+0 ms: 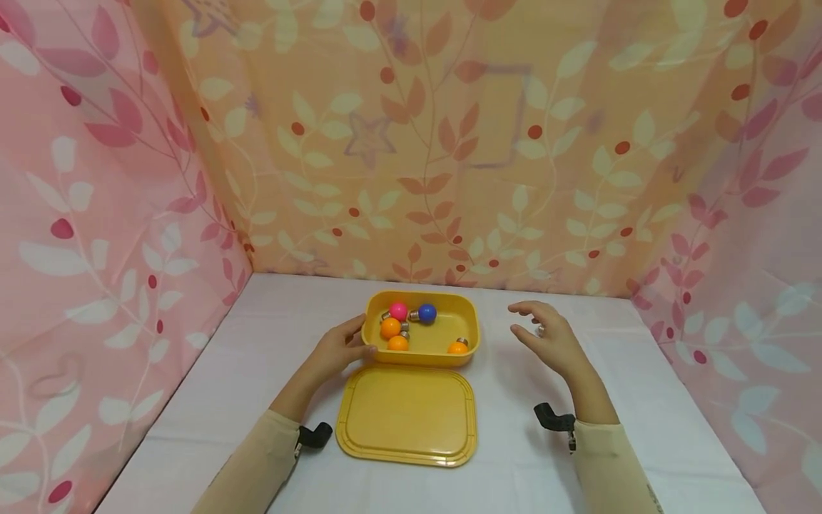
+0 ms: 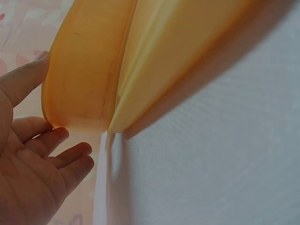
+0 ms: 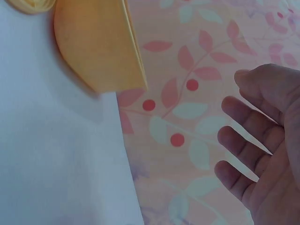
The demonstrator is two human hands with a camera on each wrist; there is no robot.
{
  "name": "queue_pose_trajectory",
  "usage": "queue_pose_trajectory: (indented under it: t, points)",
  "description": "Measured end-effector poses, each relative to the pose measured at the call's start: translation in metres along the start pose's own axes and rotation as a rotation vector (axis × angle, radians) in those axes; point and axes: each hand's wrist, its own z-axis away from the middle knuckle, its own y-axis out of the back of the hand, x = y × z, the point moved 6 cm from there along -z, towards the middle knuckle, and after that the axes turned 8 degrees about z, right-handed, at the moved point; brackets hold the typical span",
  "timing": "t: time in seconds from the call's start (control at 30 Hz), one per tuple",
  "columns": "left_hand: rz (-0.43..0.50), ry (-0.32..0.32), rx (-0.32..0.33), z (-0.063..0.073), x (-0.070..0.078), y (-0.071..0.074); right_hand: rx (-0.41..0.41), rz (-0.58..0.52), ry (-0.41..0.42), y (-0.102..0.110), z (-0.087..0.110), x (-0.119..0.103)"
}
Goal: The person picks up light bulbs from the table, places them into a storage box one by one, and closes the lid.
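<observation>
A yellow plastic box (image 1: 443, 334) without its lid stands on the white cloth. Inside lie several small light bulbs: a pink bulb (image 1: 398, 310), a blue bulb (image 1: 427, 313), an orange bulb (image 1: 390, 328) with another below it at the left, and a further orange bulb (image 1: 458, 348) at the right. My left hand (image 1: 337, 348) touches the box's left end, thumb near the front corner and fingers loosely extended, as the left wrist view shows. To the right of the box, my right hand (image 1: 546, 335) is held apart from it with fingers spread and slightly bent, holding nothing.
The flat yellow lid (image 1: 407, 416) lies directly in front of the box, between the forearms. White cloth (image 1: 514, 471) covers the table. Patterned curtains (image 1: 411, 143) hang behind and on both sides. Black wrist-camera mounts (image 1: 555, 419) protrude inward from the sleeves.
</observation>
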Motion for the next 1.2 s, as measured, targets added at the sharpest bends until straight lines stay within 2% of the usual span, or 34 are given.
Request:
queue_pose_trajectory:
  t: [0.23, 0.37, 0.7, 0.97, 1.2]
  points:
    - [0.001, 0.009, -0.010, 0.001, 0.001, -0.001, 0.210, 0.061, -0.065, 0.014, 0.005, 0.031]
    - [0.001, 0.017, -0.007, 0.001, 0.001, -0.001, 0.260, 0.076, -0.131, 0.017, 0.009, 0.050]
    - [0.009, -0.007, -0.008, 0.002, 0.001, 0.000, 0.285, 0.029, -0.305, 0.016, 0.020, 0.091]
    - [-0.010, -0.001, -0.003, 0.001, 0.000, 0.000, 0.235, -0.013, -0.416, 0.008, 0.030, 0.116]
    - [-0.002, 0.006, -0.005, 0.001, 0.001, 0.000, 0.209, -0.059, -0.458, -0.001, 0.034, 0.133]
